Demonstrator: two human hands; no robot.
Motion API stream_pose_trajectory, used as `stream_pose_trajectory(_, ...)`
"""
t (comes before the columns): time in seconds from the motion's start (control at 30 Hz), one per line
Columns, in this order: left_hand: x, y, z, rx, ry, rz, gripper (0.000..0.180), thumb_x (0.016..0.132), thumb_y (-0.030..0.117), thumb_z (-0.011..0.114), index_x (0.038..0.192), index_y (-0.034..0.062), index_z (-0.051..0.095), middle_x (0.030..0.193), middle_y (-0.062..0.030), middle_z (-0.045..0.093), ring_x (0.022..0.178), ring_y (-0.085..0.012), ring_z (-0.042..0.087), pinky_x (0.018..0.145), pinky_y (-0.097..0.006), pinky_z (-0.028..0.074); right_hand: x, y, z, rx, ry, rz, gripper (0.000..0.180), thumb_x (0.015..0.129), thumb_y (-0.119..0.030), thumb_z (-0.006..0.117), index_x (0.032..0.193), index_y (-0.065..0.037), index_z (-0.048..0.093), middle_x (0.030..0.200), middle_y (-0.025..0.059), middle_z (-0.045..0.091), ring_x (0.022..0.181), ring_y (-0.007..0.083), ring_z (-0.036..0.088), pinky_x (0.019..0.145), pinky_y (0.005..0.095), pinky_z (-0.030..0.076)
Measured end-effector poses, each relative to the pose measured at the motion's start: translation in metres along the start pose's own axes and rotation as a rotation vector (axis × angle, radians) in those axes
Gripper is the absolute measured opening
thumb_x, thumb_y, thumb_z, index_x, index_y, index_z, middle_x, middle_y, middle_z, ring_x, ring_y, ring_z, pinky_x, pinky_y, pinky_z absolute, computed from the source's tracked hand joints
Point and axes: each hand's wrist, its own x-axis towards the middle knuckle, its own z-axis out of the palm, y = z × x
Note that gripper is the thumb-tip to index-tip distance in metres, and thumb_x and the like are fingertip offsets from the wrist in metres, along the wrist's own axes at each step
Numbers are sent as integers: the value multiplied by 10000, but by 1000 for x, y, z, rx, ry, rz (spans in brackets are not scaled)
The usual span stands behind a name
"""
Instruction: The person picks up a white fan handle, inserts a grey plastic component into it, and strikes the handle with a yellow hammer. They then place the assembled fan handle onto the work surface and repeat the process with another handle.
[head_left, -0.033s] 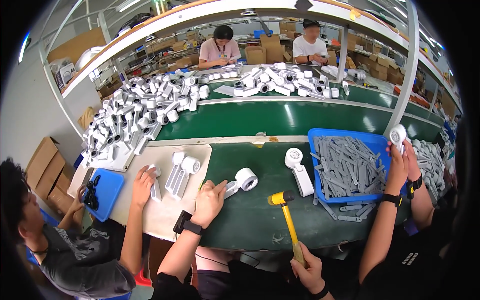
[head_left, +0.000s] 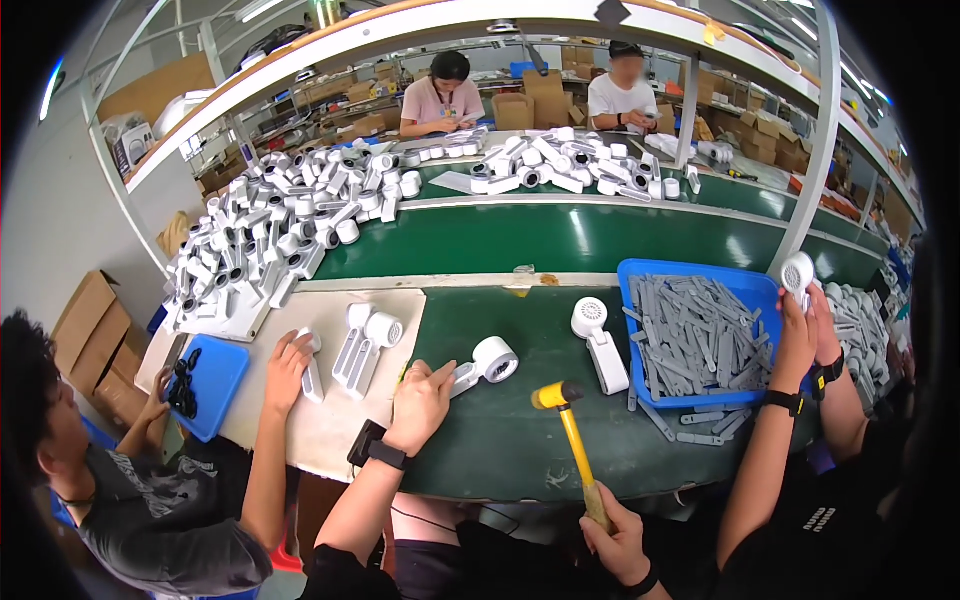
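Note:
My left hand (head_left: 420,405) is closed around the handle of a white handheld fan (head_left: 492,360), which lies on the green work surface with its round head pointing right. In my right hand (head_left: 620,540) is a hammer (head_left: 571,440) with a yellow handle, gripped low on its worn end. Its yellow-and-black head is raised in front of me, to the right of and a little below the fan head. Another white fan (head_left: 600,345) lies farther right, apart from both hands, beside the blue tray.
A blue tray (head_left: 700,400) holds many grey strips, some spilled in front. Co-workers sit on both sides; the right one's hands (head_left: 808,325) hold a fan. At left are standing fans (head_left: 365,350), a small blue tray (head_left: 215,400) with black cables, and a large fan heap (head_left: 270,220).
The hammer's head has tipped slightly to the left. My left hand and the fan it holds stay in place.

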Motion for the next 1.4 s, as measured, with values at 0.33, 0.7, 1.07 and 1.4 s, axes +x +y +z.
stream_pose_trajectory(0.33,0,-13,9,6,-41,-46,259,879,223,673,1122,165,739,916,-120,572,882,-311,580,731,-407,533,108,-29,34,-247,-192,-79,554,866,-39,671,1385,29,488,1012,203,663,851,226,662,772,306,502)
stream_pose_trajectory(0.7,10,-39,22,-611,-313,-478,310,875,270,672,1160,166,735,1067,-128,720,971,-310,661,869,-354,508,128,-31,38,-328,-186,-179,536,868,-26,656,1376,31,495,1012,216,652,831,278,652,760,323,504)
stream_pose_trajectory(1.07,20,-29,11,-696,-349,-568,336,818,218,731,1109,50,737,967,-132,745,870,-195,686,855,-309,507,140,-15,34,-446,-283,-192,541,860,-15,644,1380,14,498,917,196,623,776,311,628,718,344,494)
stream_pose_trajectory(1.4,21,-29,5,-713,-368,-605,333,827,217,728,1093,17,736,943,-123,742,844,-184,672,824,-301,510,142,-23,32,-461,-327,-178,542,867,-25,648,1383,21,489,972,208,641,817,317,642,749,340,497)
